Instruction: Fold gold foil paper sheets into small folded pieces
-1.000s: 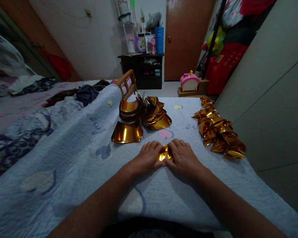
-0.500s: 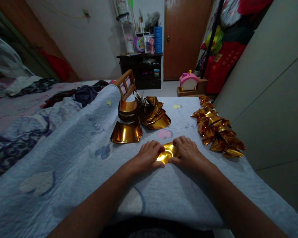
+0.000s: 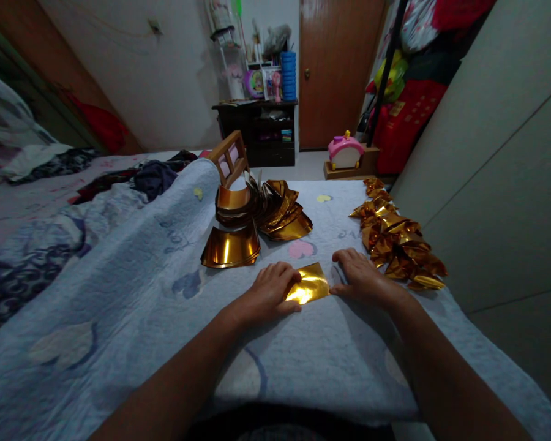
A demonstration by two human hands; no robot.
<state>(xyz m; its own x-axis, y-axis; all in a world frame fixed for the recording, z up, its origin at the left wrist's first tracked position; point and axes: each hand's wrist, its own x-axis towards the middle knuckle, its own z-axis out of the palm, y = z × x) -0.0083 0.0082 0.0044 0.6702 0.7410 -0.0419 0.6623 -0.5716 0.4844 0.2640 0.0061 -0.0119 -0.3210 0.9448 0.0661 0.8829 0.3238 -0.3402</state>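
A folded gold foil sheet lies flat on the pale blue quilt in front of me. My left hand rests on the sheet's left edge, fingers curled down onto it. My right hand lies flat on the quilt just right of the sheet, fingers stretched out, thumb touching the sheet's right corner. A stack of unfolded gold sheets sits beyond my left hand, with a fanned heap of more gold sheets behind it.
A row of folded gold pieces runs along the quilt's right side beside a grey wall panel. A wooden frame stands behind the heap. Clothes lie on the bed at left. A dark shelf unit and door stand far back.
My right hand slid rightwards off the gold sheet, uncovering it; the sheet now lies pressed flat. My left hand stayed on its left edge.
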